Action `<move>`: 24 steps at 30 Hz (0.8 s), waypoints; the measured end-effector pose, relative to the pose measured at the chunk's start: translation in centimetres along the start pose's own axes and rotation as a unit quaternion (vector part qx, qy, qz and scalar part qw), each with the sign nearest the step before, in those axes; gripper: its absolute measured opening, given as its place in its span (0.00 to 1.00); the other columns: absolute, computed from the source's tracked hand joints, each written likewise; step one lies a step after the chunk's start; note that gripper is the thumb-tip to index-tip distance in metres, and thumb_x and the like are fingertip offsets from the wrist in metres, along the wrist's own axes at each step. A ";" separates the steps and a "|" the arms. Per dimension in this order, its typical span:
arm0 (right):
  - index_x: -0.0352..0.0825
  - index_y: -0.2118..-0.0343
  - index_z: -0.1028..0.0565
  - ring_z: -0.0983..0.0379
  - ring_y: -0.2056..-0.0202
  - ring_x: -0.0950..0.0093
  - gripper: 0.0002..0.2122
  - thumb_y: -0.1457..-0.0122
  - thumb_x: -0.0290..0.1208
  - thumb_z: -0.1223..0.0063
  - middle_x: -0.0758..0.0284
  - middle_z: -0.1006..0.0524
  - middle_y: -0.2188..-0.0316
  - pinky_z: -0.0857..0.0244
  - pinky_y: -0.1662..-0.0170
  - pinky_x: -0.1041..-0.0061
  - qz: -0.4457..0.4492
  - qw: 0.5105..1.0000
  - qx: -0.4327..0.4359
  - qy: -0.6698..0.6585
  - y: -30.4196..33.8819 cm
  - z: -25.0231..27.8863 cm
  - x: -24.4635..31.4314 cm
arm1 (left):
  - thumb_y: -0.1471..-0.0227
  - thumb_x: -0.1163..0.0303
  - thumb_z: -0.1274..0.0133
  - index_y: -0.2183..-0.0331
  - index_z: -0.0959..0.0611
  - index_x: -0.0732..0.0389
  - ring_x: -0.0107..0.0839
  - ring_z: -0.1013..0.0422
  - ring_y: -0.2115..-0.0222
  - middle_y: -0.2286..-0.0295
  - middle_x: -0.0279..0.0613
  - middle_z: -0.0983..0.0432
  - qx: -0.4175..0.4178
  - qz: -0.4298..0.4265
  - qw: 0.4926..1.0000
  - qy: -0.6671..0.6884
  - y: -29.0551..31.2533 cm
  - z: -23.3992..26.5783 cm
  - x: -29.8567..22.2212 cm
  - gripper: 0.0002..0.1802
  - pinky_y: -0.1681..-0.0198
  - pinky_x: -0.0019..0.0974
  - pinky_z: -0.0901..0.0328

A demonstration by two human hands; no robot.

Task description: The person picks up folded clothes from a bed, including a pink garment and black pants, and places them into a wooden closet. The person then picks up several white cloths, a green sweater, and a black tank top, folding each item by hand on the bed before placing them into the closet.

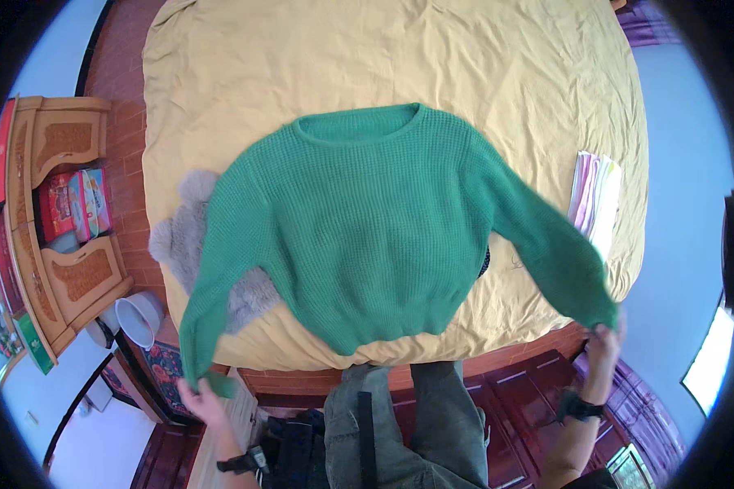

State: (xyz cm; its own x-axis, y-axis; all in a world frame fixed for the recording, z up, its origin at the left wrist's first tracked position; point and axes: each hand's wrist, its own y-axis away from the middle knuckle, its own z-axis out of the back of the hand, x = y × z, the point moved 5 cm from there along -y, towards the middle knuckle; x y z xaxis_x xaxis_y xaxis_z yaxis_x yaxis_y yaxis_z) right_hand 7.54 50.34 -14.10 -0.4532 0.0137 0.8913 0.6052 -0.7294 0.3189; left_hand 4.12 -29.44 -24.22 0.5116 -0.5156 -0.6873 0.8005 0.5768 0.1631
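A green knitted sweater (367, 220) lies spread on the yellow bedsheet (383, 49), its neckline away from me and its hem toward me. My left hand (202, 399) is closed on the cuff of the left-hand sleeve, past the near edge of the bed. At the right, my right hand (603, 342) grips the other cuff, and that sleeve is stretched outward and slightly blurred. Both sleeves slope down toward me. Partly under the left-hand sleeve lies a grey fluffy item (183, 236), whose kind I cannot make out.
Folded white and pink cloths (595, 200) lie near the bed's right edge. A dark patterned item (485, 262) peeks out beside the sweater. To the left stand a wooden cabinet (69, 269) and a pale bucket (141, 318). Purple curtains (640, 407) hang at the lower right.
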 end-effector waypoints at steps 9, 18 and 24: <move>0.32 0.52 0.28 0.21 0.69 0.65 0.22 0.52 0.29 0.38 0.58 0.22 0.69 0.28 0.66 0.69 0.359 0.879 0.283 0.134 7.2 -37.8 15.9 | 0.47 0.80 0.48 0.72 0.36 0.60 0.34 0.38 0.62 0.67 0.38 0.37 -0.261 -0.252 0.924 -0.122 -8.2 6.0 -10.5 0.12 0.52 0.34 0.42; 0.33 0.51 0.29 0.28 0.57 0.57 0.22 0.49 0.36 0.40 0.58 0.24 0.60 0.33 0.52 0.61 0.421 0.792 0.385 0.220 14.5 -51.2 -2.7 | 0.45 0.80 0.45 0.65 0.34 0.59 0.35 0.34 0.54 0.49 0.46 0.38 -0.311 -0.295 0.903 0.028 -8.5 2.0 -20.8 0.13 0.48 0.36 0.38; 0.35 0.44 0.32 0.30 0.50 0.67 0.24 0.39 0.43 0.46 0.62 0.24 0.55 0.38 0.46 0.65 0.165 0.864 0.476 0.012 12.3 -45.0 -0.2 | 0.59 0.75 0.35 0.61 0.27 0.60 0.50 0.33 0.53 0.48 0.49 0.40 -0.161 -0.560 0.809 -0.077 -2.7 -9.1 -32.9 0.22 0.49 0.56 0.30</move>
State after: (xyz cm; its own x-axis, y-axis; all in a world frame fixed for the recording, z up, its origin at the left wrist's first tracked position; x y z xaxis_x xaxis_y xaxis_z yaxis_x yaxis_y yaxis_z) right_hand -14.38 10.55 -24.89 -0.1605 -0.1105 0.9808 0.9625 0.2028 0.1804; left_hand -17.75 -8.28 -8.50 -0.4251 -0.8878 -0.1764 0.6796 -0.1843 -0.7101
